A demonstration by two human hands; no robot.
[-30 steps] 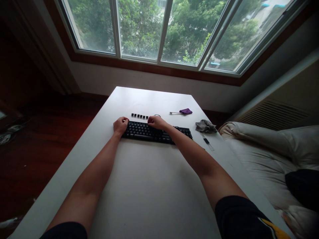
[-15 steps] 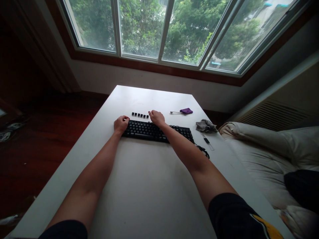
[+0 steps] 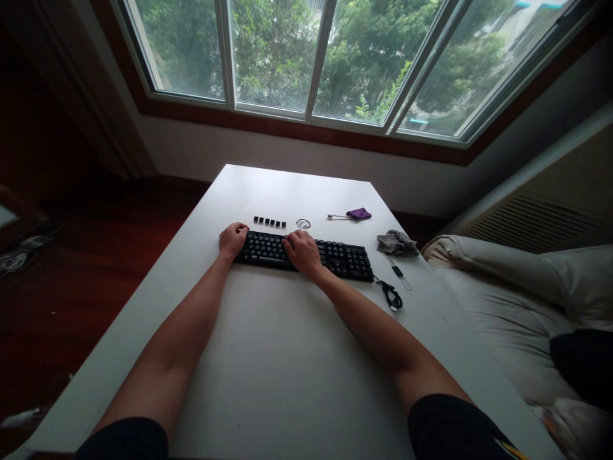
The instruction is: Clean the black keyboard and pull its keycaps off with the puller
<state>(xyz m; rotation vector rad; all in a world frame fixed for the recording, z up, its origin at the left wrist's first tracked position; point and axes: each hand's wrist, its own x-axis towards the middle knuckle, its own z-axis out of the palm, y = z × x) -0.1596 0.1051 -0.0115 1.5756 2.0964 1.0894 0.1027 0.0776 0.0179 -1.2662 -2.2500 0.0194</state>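
Note:
A black keyboard (image 3: 341, 258) lies across the white table (image 3: 287, 358). My left hand (image 3: 232, 239) grips its left end with curled fingers. My right hand (image 3: 302, 252) rests on the keys near the middle, fingers bent down onto them; whether they pinch anything I cannot make out. Just behind the keyboard sits a short row of loose black keycaps (image 3: 269, 222), and to their right a small wire ring tool (image 3: 302, 223) lies on the table.
A purple-headed tool (image 3: 357, 214) and a grey crumpled cloth (image 3: 395, 243) lie at the back right. The keyboard's coiled black cable (image 3: 390, 294) and a small clear strip (image 3: 398, 273) lie right of it. A bed with pillows (image 3: 517, 300) adjoins the table's right edge.
My right hand has drawn back from the far edge by the keycaps onto the keys, uncovering the wire ring tool. My left hand has stayed on the keyboard's left end.

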